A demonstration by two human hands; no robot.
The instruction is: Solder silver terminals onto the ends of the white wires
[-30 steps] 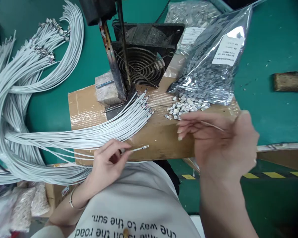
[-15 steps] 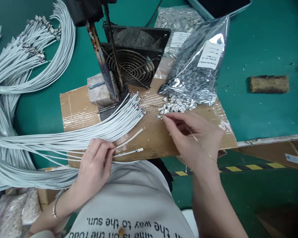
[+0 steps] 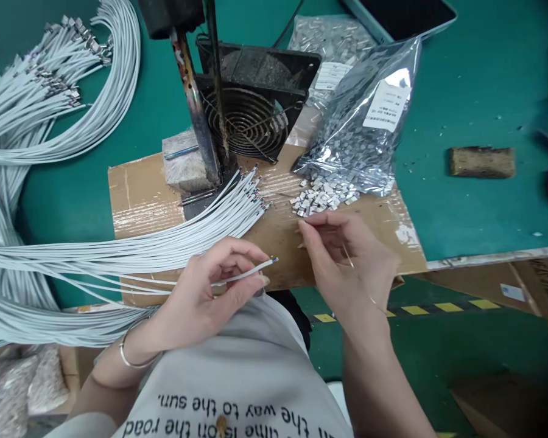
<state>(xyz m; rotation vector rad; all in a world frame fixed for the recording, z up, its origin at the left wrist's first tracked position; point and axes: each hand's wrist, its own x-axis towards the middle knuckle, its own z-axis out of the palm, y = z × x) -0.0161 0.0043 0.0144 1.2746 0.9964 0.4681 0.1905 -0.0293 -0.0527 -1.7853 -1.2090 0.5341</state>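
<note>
Apparently the left hand [image 3: 214, 292] has thumb and fingers closed on a white cable [image 3: 251, 269], its tip jutting out to the near left of the heap of small metallic pieces [image 3: 324, 196]. Just on the heap's near side, the right hand [image 3: 354, 261] has thumb and forefinger tips nearly meeting, though I cannot tell whether they pinch a piece. A slack hold could let the cable's short free end swivel, a careless knuckle could scatter the heap, and the white cable bundle [image 3: 201, 240] left of it could snag the cable.
</note>
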